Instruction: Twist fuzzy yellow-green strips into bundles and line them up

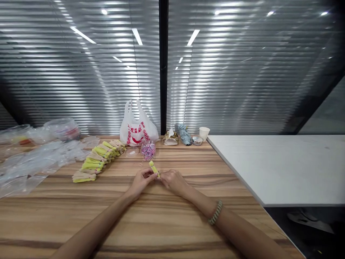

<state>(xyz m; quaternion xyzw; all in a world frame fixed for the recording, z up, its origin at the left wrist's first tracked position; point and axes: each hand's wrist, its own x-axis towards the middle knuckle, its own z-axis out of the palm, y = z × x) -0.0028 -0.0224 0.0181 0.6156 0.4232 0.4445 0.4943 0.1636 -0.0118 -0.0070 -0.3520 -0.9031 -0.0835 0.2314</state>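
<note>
In the head view, a small yellow bundle [153, 167] stands tilted between my two hands above the wooden table. Its narrow top end looks gathered; I cannot make out its material. My left hand [143, 180] pinches the bundle's lower part from the left, thumb and fingers closed. At the bottom end, my right hand [174, 180] has its fingers curled in and pressed close; the fingertips are partly hidden. Just beyond my hands sits a clear tub of pink and purple small bands [148, 150]. A row of similar yellow and beige bundles [98, 158] lies to the left.
Clear plastic bags [40, 158] cover the table's left side. Along the back stand a white carrier bag [138, 127], a gold tissue pack [170, 137], a blue-grey crumpled cloth [184, 135], a round tin [197, 140] and a paper cup [204, 133]. A white table [283, 165] adjoins on the right.
</note>
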